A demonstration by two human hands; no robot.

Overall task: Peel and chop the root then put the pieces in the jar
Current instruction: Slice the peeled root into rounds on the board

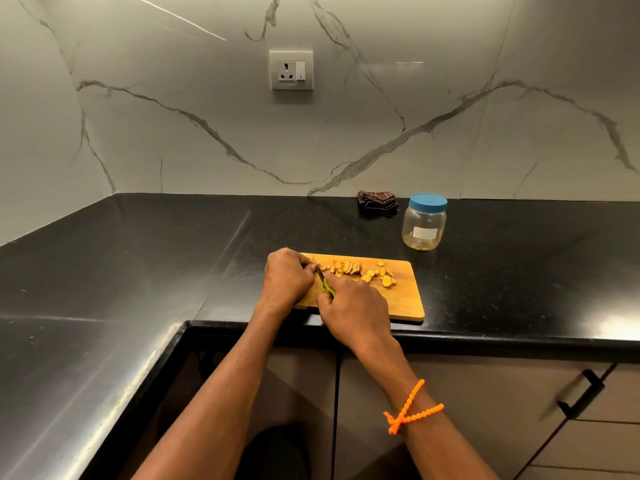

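A wooden cutting board [403,299] lies at the counter's front edge. Yellow-orange root slices [363,271] are spread over its far half. My right hand [353,306] grips a knife by its green handle [327,287], and the blade points away toward my left hand. My left hand [287,278] is curled at the board's left end right beside the blade; what its fingers hold is hidden. A clear plastic jar [423,226] with a blue lid on stands behind the board to the right, apart from both hands.
A folded dark checked cloth [377,199] lies against the marble backsplash behind the jar. The black counter [138,258] wraps round a corner to the left. A wall socket [291,69] sits above. Cabinet doors with a black handle [581,393] are below.
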